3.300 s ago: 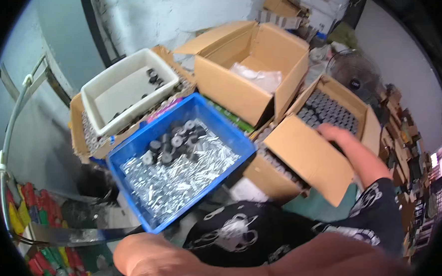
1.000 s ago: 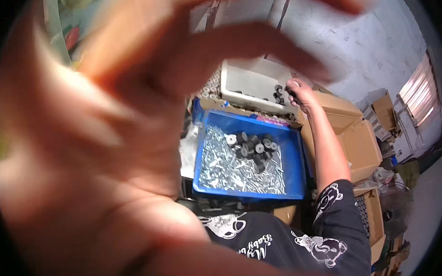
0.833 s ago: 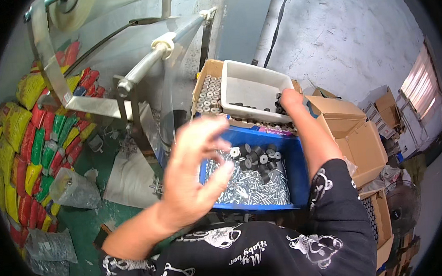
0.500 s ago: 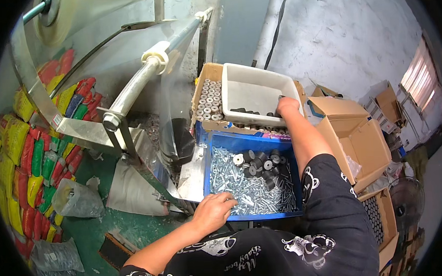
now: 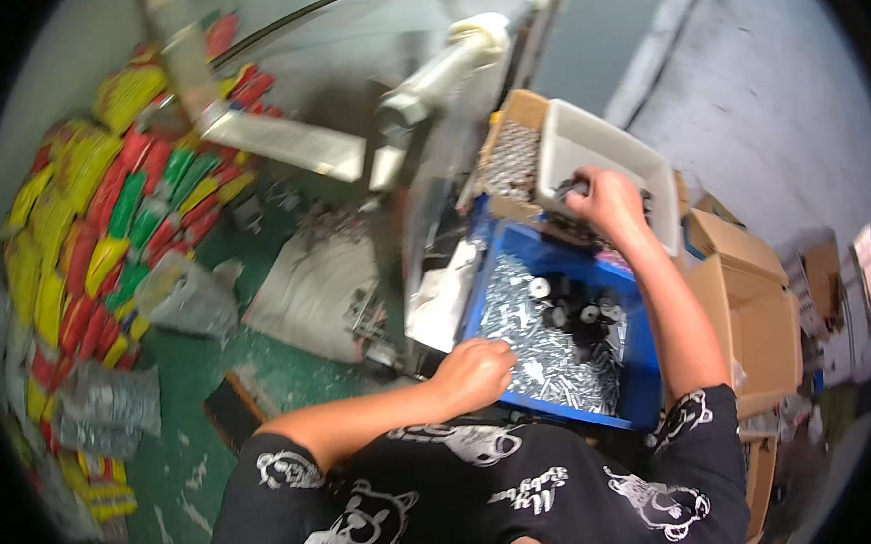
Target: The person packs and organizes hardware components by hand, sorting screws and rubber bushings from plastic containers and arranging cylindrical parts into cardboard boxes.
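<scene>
My right hand (image 5: 609,202) reaches into the white plastic bin (image 5: 655,167), its fingers curled down at a cluster of small dark pieces (image 5: 574,184). Blur hides what lies between its fingertips. My left hand (image 5: 475,373) rests at the near left rim of the blue bin (image 5: 645,374), closed, with its fingertips partly hidden. Loose silvery screws (image 5: 532,331) fill much of that bin. On top of them lie several black cylinders (image 5: 588,333), some with a pale round end with a hole.
Left of the white bin, a cardboard box (image 5: 523,107) holds rows of round pieces. An open carton (image 5: 758,324) stands at the right. A metal frame with a roller (image 5: 445,74) rises at the left, before stacked colourful sacks (image 5: 87,192). A clear bag (image 5: 186,295) lies on the green floor.
The view has swung left, so the bins appear farther right. My right hand has moved from the white bin's right end to the dark pieces at its near left. My left hand stays by the blue rim.
</scene>
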The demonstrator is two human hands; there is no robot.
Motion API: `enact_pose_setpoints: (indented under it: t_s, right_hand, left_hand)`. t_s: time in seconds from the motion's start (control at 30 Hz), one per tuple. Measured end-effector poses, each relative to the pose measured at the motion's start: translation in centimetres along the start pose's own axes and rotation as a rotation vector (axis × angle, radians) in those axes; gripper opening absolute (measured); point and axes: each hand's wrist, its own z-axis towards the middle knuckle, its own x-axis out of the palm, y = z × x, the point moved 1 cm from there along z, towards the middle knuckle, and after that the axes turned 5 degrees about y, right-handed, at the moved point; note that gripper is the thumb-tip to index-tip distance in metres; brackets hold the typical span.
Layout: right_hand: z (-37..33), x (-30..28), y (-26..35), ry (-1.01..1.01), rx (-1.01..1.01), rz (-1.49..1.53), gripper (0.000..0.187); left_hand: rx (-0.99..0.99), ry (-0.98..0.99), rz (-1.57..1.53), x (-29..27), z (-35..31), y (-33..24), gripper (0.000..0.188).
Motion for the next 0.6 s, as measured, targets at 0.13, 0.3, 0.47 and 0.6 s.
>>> enact_pose_setpoints:
  t_s: [0.13,0.3,0.47,0.6]
  right_hand:
    - [1.2,7.9,9.0,0.234,-0.226,0.037,0.033]
    - [7.8,23.0,8.5,0.314,-0.578,-0.35,0.033]
    - [7.9,26.1,7.8,0.477,-0.517,-0.103,0.035]
    - [6.8,24.7,4.2,0.376,-0.612,0.118,0.03]
  left_hand:
    - [0.041,-0.023,-0.022,0.3,0.2,0.3,0.008]
    - [0.057,-0.056,-0.039,1.0,0.6,0.0,0.008]
    - [0.041,-0.11,-0.029,1.1,0.2,-0.2,0.009]
    - [0.058,0.016,-0.015,1.4,1.2,0.0,0.012]
